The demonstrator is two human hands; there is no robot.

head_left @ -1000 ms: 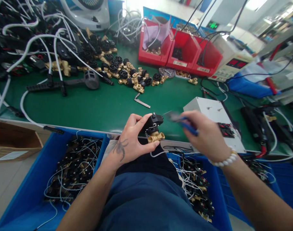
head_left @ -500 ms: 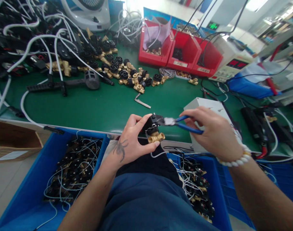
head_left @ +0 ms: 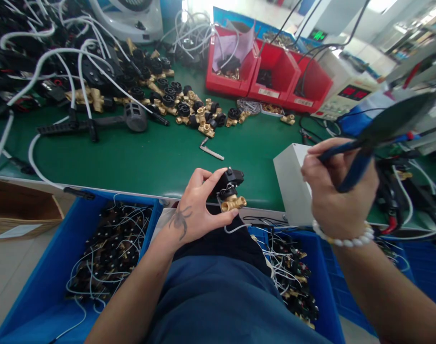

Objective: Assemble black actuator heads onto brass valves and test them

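Valve (head_left: pixel 229 192) at frame centre is held in the left grip (head_left: pixel 194 208); the right grip (head_left: pixel 336 203) holds pliers (head_left: pixel 383 128), centre right.

hands (head_left: pixel 198 210) (head_left: pixel 336 212): 2 | pliers (head_left: pixel 367 142): 1 | held black-and-brass part (head_left: pixel 229 192): 1 | red bins (head_left: pixel 225 86) (head_left: pixel 264 93) (head_left: pixel 301 103): 3 | L-shaped tool (head_left: pixel 212 153): 1

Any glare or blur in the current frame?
Head view: white glare washes out the top centre; head view: the blue-handled metal pliers in the right hand look blurred; head view: the black-and-brass valve fitting in the left hand looks sharper.
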